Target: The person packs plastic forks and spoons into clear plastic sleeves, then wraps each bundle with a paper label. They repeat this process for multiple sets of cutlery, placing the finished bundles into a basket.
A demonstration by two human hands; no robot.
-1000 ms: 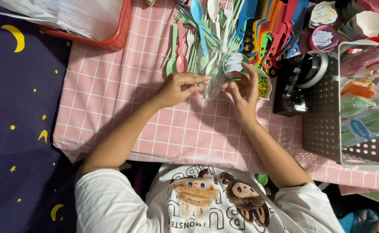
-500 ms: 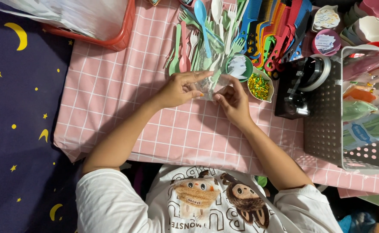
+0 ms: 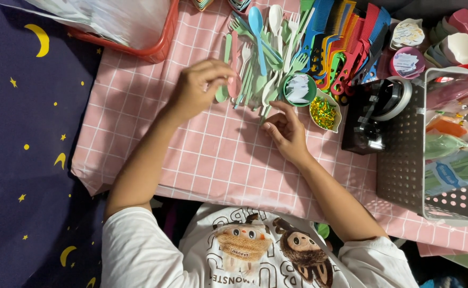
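Left hand [image 3: 199,88] pinches a smooth pink plastic spoon [image 3: 234,80].

Bright, even light over the whole head view, colours vivid, no strong single source to tell. Shadows soft & short: a faint one under the left hand [image 3: 201,88] on the pink checked tablecloth [image 3: 218,160], another just below the right hand [image 3: 286,132]. Glare on the clear plastic bag [image 3: 106,18] in the red basket [image 3: 156,50], w/ small bright spots on the gold glitter dish [image 3: 324,111] & the black tape dispenser [image 3: 375,114]. Focus mostly sharp at centre; left fingers slightly motion-blurred. Edges bend a little, wide-angle lens; grey perforated bin [image 3: 404,160] at right looks stretched. Dark star-patterned cloth [image 3: 26,138] at left stays dim but readable.
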